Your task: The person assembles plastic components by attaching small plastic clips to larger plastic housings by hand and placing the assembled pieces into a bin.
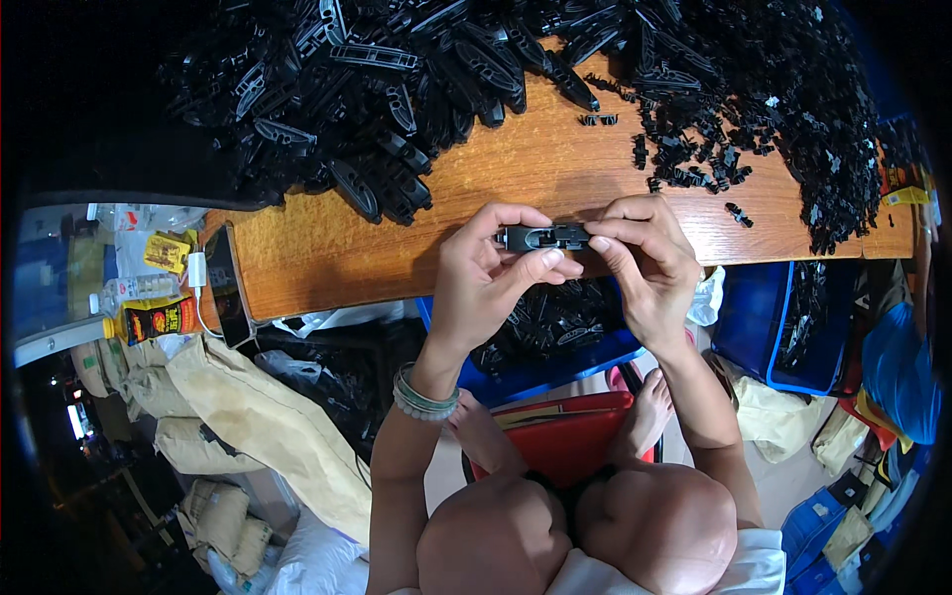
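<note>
Between my two hands, just over the table's front edge, is a slim black plastic part (531,239) with a rounded left end. My left hand (491,263) grips its left end between thumb and fingers. At the other end, my right hand (650,253) pinches a small black clip (572,236) against the part; whether the clip is seated cannot be made out. Beyond my hands a heap of long black plastic parts (397,79) covers the far left of the wooden table (347,258). Small black clips (709,149) are strewn and piled at the right.
Under the table edge, a blue bin (555,372) holds more black parts. Another blue bin (778,337) stands to the right. A phone (233,302) with a white charging cable lies at the table's left end, near bottles (139,290). Paper sacks (268,426) lie at lower left.
</note>
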Action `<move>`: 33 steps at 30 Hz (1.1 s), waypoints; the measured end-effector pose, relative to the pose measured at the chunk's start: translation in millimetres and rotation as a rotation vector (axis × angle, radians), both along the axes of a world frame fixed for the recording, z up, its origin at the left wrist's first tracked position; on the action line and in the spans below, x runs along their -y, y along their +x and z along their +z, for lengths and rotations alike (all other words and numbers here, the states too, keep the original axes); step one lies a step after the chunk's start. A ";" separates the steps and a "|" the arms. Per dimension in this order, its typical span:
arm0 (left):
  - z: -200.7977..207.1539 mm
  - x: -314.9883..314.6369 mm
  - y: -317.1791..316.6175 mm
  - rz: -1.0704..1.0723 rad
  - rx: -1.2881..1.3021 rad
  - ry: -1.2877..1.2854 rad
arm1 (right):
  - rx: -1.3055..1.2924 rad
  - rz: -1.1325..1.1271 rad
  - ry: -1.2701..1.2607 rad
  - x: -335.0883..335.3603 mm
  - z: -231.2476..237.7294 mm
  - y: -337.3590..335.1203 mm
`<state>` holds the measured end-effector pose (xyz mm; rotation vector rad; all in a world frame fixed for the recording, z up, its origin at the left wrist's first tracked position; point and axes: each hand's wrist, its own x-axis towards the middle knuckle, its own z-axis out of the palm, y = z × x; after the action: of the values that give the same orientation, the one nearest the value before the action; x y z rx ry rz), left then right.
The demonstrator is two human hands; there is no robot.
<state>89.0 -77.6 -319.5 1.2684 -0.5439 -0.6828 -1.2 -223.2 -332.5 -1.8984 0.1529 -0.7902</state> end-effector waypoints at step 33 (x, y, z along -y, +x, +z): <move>18.9 10.6 11.0 0.020 0.098 0.111 | -0.232 0.133 0.389 4.6 20.0 -0.4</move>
<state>100.0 -88.2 -300.6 1.4154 -0.5790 -0.6436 -1.6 -227.8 -312.5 -1.6047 0.2985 -0.4126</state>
